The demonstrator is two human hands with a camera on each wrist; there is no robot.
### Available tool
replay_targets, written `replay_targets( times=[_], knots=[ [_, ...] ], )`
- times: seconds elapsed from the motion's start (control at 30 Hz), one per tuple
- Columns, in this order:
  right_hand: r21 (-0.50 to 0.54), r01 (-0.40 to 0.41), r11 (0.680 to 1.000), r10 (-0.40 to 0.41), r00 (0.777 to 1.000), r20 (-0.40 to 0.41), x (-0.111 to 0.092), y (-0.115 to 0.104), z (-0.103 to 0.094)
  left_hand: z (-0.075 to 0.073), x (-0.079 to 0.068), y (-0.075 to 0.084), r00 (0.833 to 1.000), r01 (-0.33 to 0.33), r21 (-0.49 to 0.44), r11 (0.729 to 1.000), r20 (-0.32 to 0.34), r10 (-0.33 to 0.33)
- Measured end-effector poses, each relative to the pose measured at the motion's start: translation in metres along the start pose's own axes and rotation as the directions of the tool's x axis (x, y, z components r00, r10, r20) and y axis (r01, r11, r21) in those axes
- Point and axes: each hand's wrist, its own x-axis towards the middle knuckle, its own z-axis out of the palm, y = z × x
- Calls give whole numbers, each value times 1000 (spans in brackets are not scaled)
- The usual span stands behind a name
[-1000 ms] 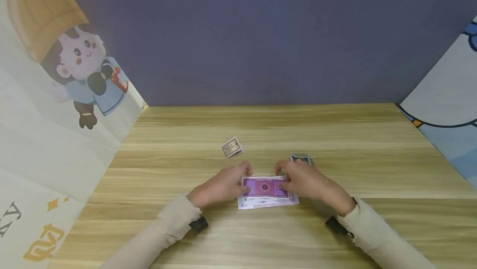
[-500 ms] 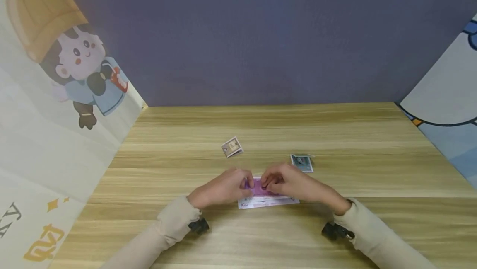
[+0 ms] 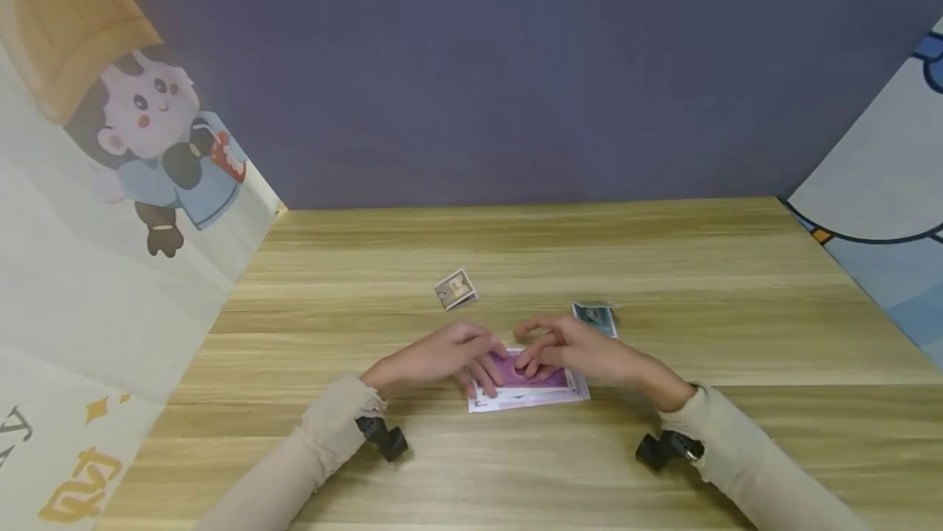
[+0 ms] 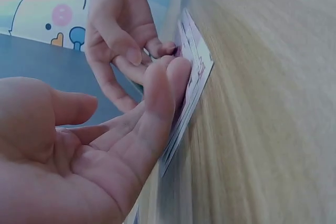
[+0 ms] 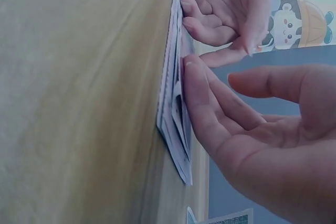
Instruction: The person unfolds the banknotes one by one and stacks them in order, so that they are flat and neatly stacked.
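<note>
A small stack of banknotes (image 3: 529,402) lies flat on the table, a purple note (image 3: 554,380) on top and paler edges showing below it. My left hand (image 3: 449,355) presses its fingertips on the left part of the purple note. On the middle of the same note rest fingertips of my right hand (image 3: 582,348). In the left wrist view the stack's edges (image 4: 198,72) show under the fingers, and the thumb stands away from the paper. The right wrist view shows slightly fanned layers in the stack (image 5: 173,114). Neither hand pinches the notes.
A folded brown note (image 3: 456,290) lies beyond my left hand. A folded green note (image 3: 595,318) sits just behind my right hand, partly covered by it. The wooden table (image 3: 354,261) ends at a dark blue panel (image 3: 530,73). Printed cloths hang at both sides.
Both hands have come from the ends of the purple note toward its middle, the right one travelling left. Their fingers have straightened and now press on the note. The view shifted slightly.
</note>
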Motion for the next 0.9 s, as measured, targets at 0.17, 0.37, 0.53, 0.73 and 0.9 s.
replay_targets(
  times=[0.17,0.37,0.53,0.73,0.9],
  knots=[
    [-13,-18,1000,18,1000,-10,-2,-1,-5,-1,1,-1,1000,1,-35,999,2,-1],
    [-26,-9,1000,9,1000,-5,-5,-3,-9,-1,1,-4,1000,2,-22,1000,-17,-3],
    [-86,-26,996,26,1000,-11,-8,-7,-9,4,1,-2,999,-2,8,1000,-39,2],
    [-260,-9,965,3,1000,-21,-13,-17,-7,10,1,-1,997,-16,55,998,-81,21],
    [-301,6,954,-16,999,-31,-16,-20,-10,13,1,-2,992,-64,208,976,-93,85]
  ],
)
